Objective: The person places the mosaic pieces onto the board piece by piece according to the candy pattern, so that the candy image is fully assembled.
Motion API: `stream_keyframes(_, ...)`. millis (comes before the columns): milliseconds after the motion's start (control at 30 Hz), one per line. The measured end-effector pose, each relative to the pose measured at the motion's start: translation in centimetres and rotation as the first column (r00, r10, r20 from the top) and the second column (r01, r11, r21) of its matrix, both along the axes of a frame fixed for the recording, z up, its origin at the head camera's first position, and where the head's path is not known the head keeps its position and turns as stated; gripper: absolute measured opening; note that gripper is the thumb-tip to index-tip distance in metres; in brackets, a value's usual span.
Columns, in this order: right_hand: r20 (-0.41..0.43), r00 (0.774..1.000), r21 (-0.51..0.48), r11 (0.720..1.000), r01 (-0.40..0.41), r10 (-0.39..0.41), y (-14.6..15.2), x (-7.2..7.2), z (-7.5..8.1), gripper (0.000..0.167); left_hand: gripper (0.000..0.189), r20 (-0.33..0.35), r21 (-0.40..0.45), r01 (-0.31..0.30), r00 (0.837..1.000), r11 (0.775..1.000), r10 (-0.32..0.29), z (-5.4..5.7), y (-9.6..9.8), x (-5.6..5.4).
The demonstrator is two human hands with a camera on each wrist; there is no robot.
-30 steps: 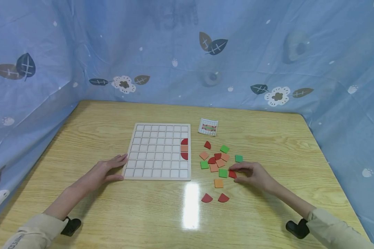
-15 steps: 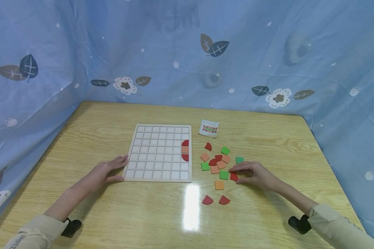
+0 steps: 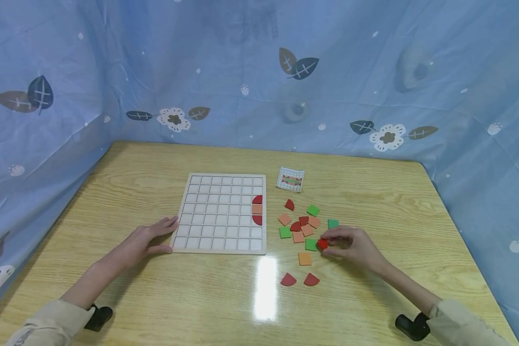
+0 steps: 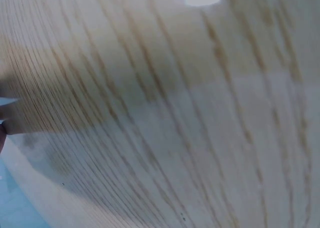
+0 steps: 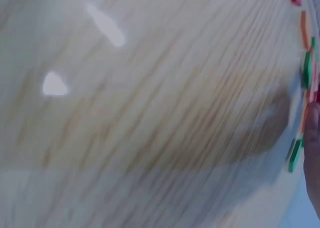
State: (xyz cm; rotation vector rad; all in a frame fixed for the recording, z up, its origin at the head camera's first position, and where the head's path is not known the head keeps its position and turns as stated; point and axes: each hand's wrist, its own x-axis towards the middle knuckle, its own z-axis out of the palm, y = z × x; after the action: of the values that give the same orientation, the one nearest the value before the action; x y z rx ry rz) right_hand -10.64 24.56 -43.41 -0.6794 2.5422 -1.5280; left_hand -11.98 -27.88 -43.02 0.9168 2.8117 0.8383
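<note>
In the head view, my right hand [image 3: 352, 246] pinches a red tile [image 3: 322, 244] between thumb and fingertips, beside a green square tile [image 3: 311, 244]. The fingers partly cover the red tile, so its full outline is hidden. My left hand [image 3: 144, 240] touches the left edge of the wooden grid board [image 3: 218, 252], thumb near the lower corner and fingers spread. At the board's right side, an orange tile [image 3: 257, 209] sits between two red quarter-circle tiles, the upper one [image 3: 257, 199] and the lower one [image 3: 257, 220]. In the right wrist view a finger [image 5: 312, 148] shows at the right edge.
Several loose orange, green and red tiles [image 3: 299, 237] lie between board and right hand. Two red quarter-circles [image 3: 288, 279] lie nearer the front, below an orange square [image 3: 304, 259]. A small printed pattern card [image 3: 290, 179] lies behind. Blue patterned cloth [image 3: 251, 96] surrounds the table.
My right thumb and fingers have closed on the red tile, which has shifted slightly left toward the green square. The left hand stays at the board's edge.
</note>
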Motion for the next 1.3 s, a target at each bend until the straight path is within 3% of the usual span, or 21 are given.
stream_keyframes(133, -0.001, 0.997, -0.002, 0.997, 0.078, -0.078, -1.1, 0.6, 0.6, 0.029, 0.067, 0.017, 0.008, -0.007, 1.0, 1.0, 0.007, 0.1, 0.0, 0.0)
stream_keyframes(333, 0.09, 0.98, -0.009, 0.984, 0.176, -0.175, -2.9, 1.1, 1.4, 0.032, 0.067, 0.014, 0.013, -0.004, 1.0, 1.0, 0.004, 0.1, 0.1, 0.0)
stream_keyframes(500, 0.11, 0.966, -0.01, 0.972, 0.235, -0.232, -4.4, 1.2, 1.8, 0.032, 0.067, -0.001, 0.002, -0.001, 1.0, 1.0, 0.001, 0.0, 0.1, 0.0)
stream_keyframes(867, 0.116, 0.948, -0.048, 0.952, 0.303, -0.296, -7.0, 0.8, 2.2, 0.029, 0.067, -0.04, 0.01, 0.009, 0.999, 1.0, -0.009, 0.1, 0.1, 0.1)
stream_keyframes(1300, 0.134, 0.946, -0.05, 0.951, 0.305, -0.297, -10.5, -0.6, 2.5, 0.03, 0.067, -0.029, 0.012, 0.008, 1.0, 1.0, -0.008, 0.1, 0.1, 0.2)
